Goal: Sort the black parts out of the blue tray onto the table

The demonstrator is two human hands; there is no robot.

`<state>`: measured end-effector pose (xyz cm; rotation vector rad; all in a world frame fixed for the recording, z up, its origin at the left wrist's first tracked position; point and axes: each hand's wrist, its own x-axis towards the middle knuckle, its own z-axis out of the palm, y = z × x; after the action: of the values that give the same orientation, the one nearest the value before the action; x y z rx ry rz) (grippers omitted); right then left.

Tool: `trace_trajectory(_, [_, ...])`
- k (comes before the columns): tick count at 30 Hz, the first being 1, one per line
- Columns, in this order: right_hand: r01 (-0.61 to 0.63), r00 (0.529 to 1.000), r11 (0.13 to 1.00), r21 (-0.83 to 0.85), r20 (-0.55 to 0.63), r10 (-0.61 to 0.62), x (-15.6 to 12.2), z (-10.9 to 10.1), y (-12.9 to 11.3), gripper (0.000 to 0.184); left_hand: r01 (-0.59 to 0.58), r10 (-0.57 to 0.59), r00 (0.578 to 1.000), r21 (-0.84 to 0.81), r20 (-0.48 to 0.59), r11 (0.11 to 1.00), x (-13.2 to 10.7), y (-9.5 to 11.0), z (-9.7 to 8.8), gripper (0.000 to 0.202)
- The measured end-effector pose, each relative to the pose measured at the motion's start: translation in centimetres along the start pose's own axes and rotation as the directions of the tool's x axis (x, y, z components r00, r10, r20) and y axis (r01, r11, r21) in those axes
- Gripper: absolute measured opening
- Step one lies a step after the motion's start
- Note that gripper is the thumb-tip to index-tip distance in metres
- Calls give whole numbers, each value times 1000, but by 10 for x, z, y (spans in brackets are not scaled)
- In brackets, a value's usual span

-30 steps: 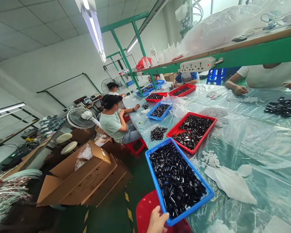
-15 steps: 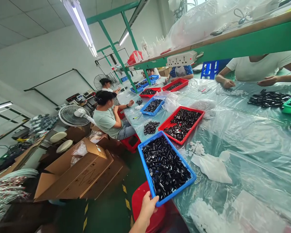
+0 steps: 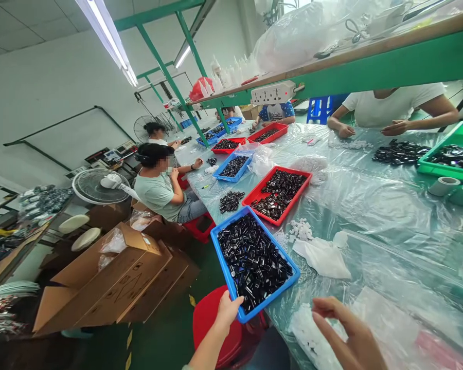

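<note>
My left hand [image 3: 228, 309] grips the near corner of a blue tray [image 3: 293, 280], thumb over the rim. The tray sits at the table's edge, full of small glossy black parts [image 3: 250, 259]. At the lower right my right hand [image 3: 345, 329] hangs over the table with thumb and fingers apart and nothing between them. Below and beside it lies a pile of small white pieces [image 3: 306, 334] on clear plastic. A crumpled white bag [image 3: 324, 257] and more white pieces [image 3: 300, 229] lie right of the tray.
Beyond the blue tray stands a red tray [image 3: 308, 177] of black parts, with a loose black pile [image 3: 231, 201] to its left. A red stool [image 3: 216, 329] is under the near edge. Several co-workers sit around the table, one [image 3: 158, 187] at left. Cardboard boxes [image 3: 111, 277] stand on the floor.
My right hand has come into view at the lower right. The view has shifted, bringing more of the green tray at right into sight. My left hand stays on the blue tray's corner.
</note>
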<state>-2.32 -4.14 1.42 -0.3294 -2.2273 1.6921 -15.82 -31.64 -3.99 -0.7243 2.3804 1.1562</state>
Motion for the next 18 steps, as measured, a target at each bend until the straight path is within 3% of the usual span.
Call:
trace_trajectory(5, [-149, 982, 989, 20, 124, 146, -7, 55, 42, 31, -36, 36, 999, 46, -11, 998, 19, 8, -9, 30])
trace_trajectory(8, [-97, 986, 995, -35, 134, 101, -6, 79, 54, 32, -55, 57, 998, 62, -30, 997, 37, 13, -15, 42])
trace_trajectory(12, [36, 996, 972, -234, 92, -15, 19, 115, 51, 34, -70, 76, 995, 83, -72, 994, 66, 21, -27, 66])
trace_trajectory(14, [58, 993, 929, -366, 116, -17, 35, 139, 46, 40, -87, 93, 993, 78, -76, 993, 81, 26, -34, 74])
trace_trajectory(18, [0, 966, 767, -641, 198, 166, 66, 190, 31, 65, -139, 139, 990, 14, -15, 990, 105, 34, -43, 73])
